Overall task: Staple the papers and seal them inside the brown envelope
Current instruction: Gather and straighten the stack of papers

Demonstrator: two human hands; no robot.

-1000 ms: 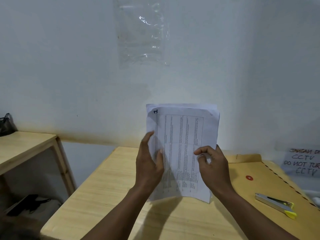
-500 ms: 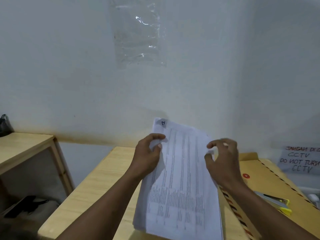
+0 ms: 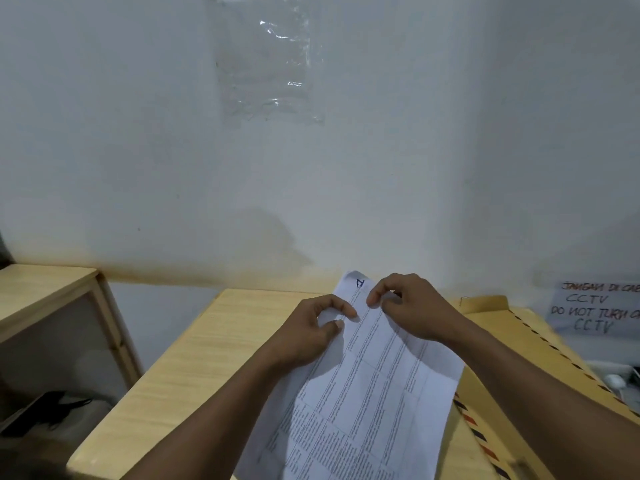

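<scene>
As I watch the head feed from my station, the papers (image 3: 363,393) slant over the middle of the wooden table (image 3: 180,375), their far corner pointing at the table's back edge and their near end running out of my view at the table's front. The top sheet shows printed columns of small text that I cannot read; a handwritten mark sits at the far corner.

The left hand (image 3: 311,330) pinches the papers' left edge between thumb and forefinger, above the table's centre. The right hand (image 3: 412,310) has its fingers curled down onto the far end of the sheets, just beside the left hand; it grips them there, though its thumb is hidden from me.

The brown envelope (image 3: 519,358) lies flat on the table's right side, its striped border showing along its edges; the papers overlap its left edge.

A handwritten note (image 3: 595,310) about CCTV is on the wall beyond the table's right rear corner; a clear plastic sheet (image 3: 266,64) is stuck to the wall high above the table's back edge; a wooden shelf (image 3: 45,289) stands to the left of the table.
</scene>
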